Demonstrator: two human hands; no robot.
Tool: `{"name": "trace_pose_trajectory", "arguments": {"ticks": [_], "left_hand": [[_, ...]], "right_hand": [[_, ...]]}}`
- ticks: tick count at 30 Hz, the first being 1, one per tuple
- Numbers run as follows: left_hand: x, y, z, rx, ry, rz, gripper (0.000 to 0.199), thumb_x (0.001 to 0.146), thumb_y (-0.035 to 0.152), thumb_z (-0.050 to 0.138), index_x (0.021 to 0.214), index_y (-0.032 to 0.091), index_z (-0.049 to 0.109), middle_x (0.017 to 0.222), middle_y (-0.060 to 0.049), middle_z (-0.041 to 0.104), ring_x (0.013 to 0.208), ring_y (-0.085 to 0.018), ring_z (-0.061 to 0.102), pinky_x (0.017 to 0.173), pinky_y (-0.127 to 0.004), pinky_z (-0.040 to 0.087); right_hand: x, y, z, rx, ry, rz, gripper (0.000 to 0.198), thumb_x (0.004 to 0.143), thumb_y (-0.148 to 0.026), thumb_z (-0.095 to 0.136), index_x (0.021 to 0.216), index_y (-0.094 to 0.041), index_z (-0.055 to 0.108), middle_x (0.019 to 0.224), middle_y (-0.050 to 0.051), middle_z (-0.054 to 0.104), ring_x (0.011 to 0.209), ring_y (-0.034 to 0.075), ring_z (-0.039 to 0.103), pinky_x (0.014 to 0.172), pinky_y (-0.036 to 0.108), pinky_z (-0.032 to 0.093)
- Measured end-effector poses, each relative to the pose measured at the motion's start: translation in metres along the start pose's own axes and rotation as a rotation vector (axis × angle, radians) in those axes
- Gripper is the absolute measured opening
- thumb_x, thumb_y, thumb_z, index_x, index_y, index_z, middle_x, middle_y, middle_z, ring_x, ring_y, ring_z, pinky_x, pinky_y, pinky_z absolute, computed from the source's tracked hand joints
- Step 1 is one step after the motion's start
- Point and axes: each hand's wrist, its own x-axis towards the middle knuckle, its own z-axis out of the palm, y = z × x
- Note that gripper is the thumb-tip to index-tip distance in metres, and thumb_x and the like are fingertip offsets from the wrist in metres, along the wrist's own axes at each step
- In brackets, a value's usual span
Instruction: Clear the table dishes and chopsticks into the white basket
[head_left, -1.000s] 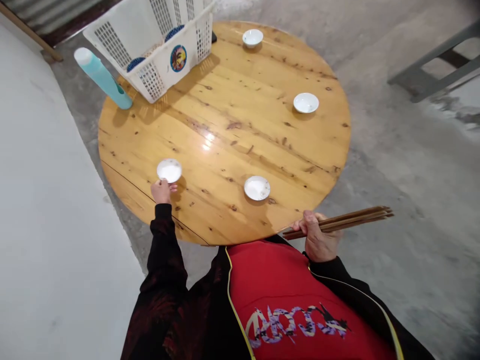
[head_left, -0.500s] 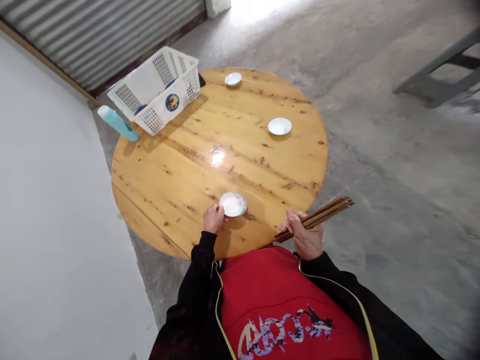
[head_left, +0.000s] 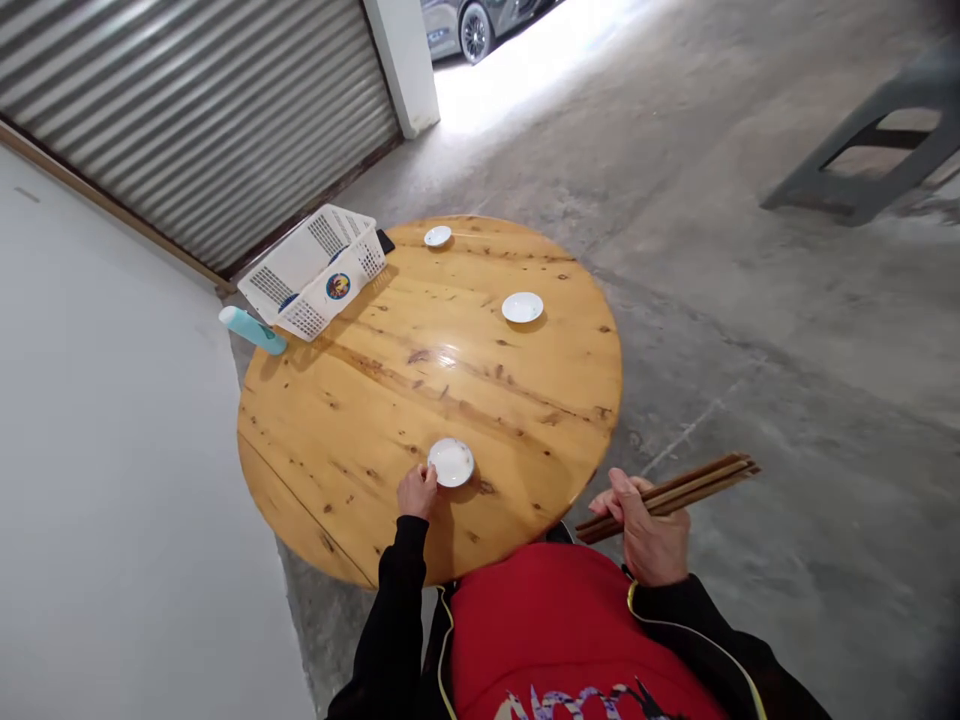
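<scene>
The left hand [head_left: 416, 492] rests on the round wooden table [head_left: 360, 420] with its fingers curled against the near-left rim of a small white dish [head_left: 451, 462], thumb and fingertips pinching that rim; the dish sits flat on the tabletop just right of and beyond the hand, close to the table's near edge. The right hand [head_left: 646, 530] is held off the table, to the right of its near edge and over the concrete floor [head_left: 787, 400], closed in a fist around a bundle of brown chopsticks [head_left: 671, 495]; the sticks lie roughly level, their long ends projecting right of the hand and their short ends just left of it. Well beyond the left hand, a second white dish [head_left: 522, 307] stands on the far-right part of the table, and a third dish [head_left: 438, 236] stands near the far edge. A white plastic basket [head_left: 315, 270] overhangs the far-left edge, with a teal bottle [head_left: 252, 329] just beside it on its left.
</scene>
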Motion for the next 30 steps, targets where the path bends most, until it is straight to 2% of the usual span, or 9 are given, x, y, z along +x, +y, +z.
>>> {"name": "trace_pose_trajectory", "arguments": {"ticks": [2, 6, 11, 16, 22, 30], "left_hand": [[-0.001, 0.001, 0.006, -0.059, -0.010, -0.049, 0.029, 0.094, 0.030, 0.051, 0.068, 0.020, 0.054, 0.067, -0.008, 0.071, 0.082, -0.022, 0.073, 0.075, -0.028, 0.052], [-0.005, 0.003, 0.021, -0.226, -0.043, -0.158, 0.023, 0.097, 0.023, 0.041, 0.085, 0.016, 0.059, 0.066, -0.007, 0.071, 0.060, -0.018, 0.070, 0.058, -0.025, 0.053], [-0.012, 0.012, 0.030, -0.386, 0.026, -0.248, 0.020, 0.096, 0.018, 0.041, 0.089, 0.013, 0.060, 0.057, -0.004, 0.065, 0.054, -0.018, 0.068, 0.053, -0.026, 0.054], [-0.022, 0.036, 0.039, -0.509, 0.081, -0.286, 0.019, 0.091, 0.012, 0.043, 0.093, 0.010, 0.062, 0.053, -0.003, 0.062, 0.051, -0.018, 0.067, 0.050, -0.024, 0.053], [-0.006, 0.094, 0.043, -0.587, 0.063, -0.159, 0.019, 0.087, 0.011, 0.046, 0.092, 0.008, 0.064, 0.051, -0.003, 0.062, 0.047, -0.016, 0.064, 0.048, -0.023, 0.052], [0.064, 0.214, 0.057, -0.572, 0.001, 0.057, 0.017, 0.082, 0.015, 0.050, 0.085, 0.009, 0.066, 0.057, -0.005, 0.067, 0.052, -0.016, 0.066, 0.058, -0.025, 0.056]], "right_hand": [[0.005, 0.000, -0.009, 0.003, 0.005, 0.010, 0.053, 0.081, -0.051, 0.078, 0.050, -0.020, 0.049, 0.044, -0.005, 0.049, 0.043, 0.011, 0.051, 0.045, 0.023, 0.041], [0.019, -0.006, -0.037, -0.020, 0.026, 0.032, 0.055, 0.081, -0.054, 0.077, 0.050, -0.019, 0.047, 0.046, -0.004, 0.050, 0.047, 0.012, 0.054, 0.051, 0.025, 0.046], [0.038, -0.016, -0.085, -0.043, 0.080, 0.048, 0.056, 0.079, -0.057, 0.078, 0.050, -0.020, 0.047, 0.045, -0.005, 0.047, 0.046, 0.012, 0.052, 0.055, 0.027, 0.049], [0.048, -0.028, -0.132, -0.022, 0.190, 0.060, 0.056, 0.074, -0.056, 0.082, 0.050, -0.020, 0.047, 0.044, -0.007, 0.044, 0.044, 0.011, 0.051, 0.051, 0.026, 0.047], [0.046, -0.030, -0.161, 0.035, 0.314, 0.072, 0.056, 0.071, -0.055, 0.085, 0.051, -0.020, 0.046, 0.043, -0.009, 0.043, 0.045, 0.010, 0.052, 0.054, 0.025, 0.051], [0.059, -0.027, -0.191, 0.002, 0.415, 0.039, 0.048, 0.075, -0.045, 0.082, 0.054, -0.021, 0.047, 0.044, -0.007, 0.046, 0.044, 0.011, 0.054, 0.054, 0.026, 0.056]]}}
